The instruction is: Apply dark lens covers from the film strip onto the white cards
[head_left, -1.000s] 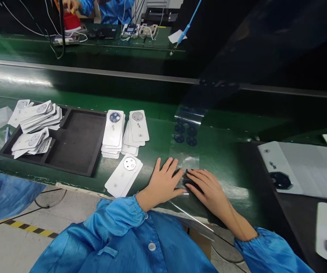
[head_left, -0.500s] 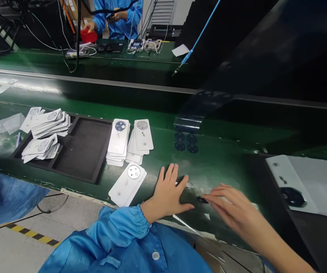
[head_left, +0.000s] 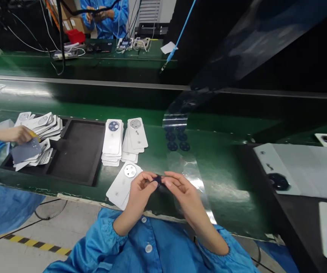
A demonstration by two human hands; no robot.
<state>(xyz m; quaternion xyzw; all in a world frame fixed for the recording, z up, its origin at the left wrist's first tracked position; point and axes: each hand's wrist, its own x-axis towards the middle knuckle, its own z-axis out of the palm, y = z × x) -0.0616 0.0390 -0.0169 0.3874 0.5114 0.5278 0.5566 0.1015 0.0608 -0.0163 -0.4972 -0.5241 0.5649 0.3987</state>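
My left hand (head_left: 137, 195) and my right hand (head_left: 186, 195) meet above the front of the green bench, both pinching a small dark round camera lens cover (head_left: 158, 180) between thumbs and fingertips. Beyond and beneath my right hand runs a clear film strip (head_left: 183, 162) that bears several similar dark round covers (head_left: 172, 146). Just left of my left hand lie white phone back panels (head_left: 120, 189) with a silver camera ring. Behind them stand a stack of white panels (head_left: 112, 141), its top one fitted with a dark cover, and a fanned pile (head_left: 137, 138).
A black divided tray (head_left: 76, 151) with piles of panels lies at left, where a co-worker's hand (head_left: 15, 134) holds a grey panel. At right, a black surface carries a covered white panel (head_left: 302, 170). A blue cord (head_left: 182, 32) hangs above the bench.
My left hand has lifted from lying spread on the film and now grips the cover with my right hand, which has moved left. A co-worker's hand has come in at left.
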